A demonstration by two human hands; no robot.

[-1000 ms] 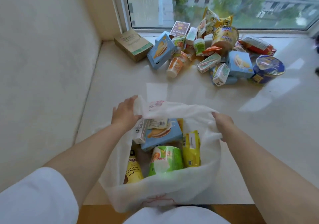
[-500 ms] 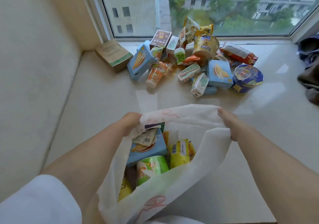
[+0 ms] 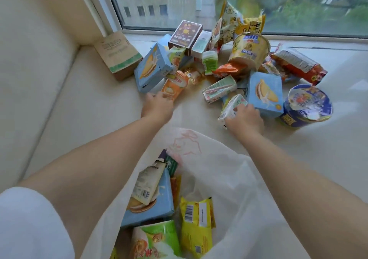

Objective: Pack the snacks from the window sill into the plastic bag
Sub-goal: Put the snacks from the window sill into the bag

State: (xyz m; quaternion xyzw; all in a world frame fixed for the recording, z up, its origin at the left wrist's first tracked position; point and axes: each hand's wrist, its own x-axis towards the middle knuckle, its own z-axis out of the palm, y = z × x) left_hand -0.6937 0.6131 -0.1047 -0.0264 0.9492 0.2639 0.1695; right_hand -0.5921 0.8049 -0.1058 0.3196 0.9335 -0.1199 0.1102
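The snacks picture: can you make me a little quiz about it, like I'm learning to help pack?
1. True or false: the right hand is on a small white carton.
2. Which snack is the left hand reaching? A) the orange cup B) the dark blue bowl C) the brown box
3. Fill in: the yellow packet already lies inside the plastic ____.

Key: 1 true; 2 A; 3 bag.
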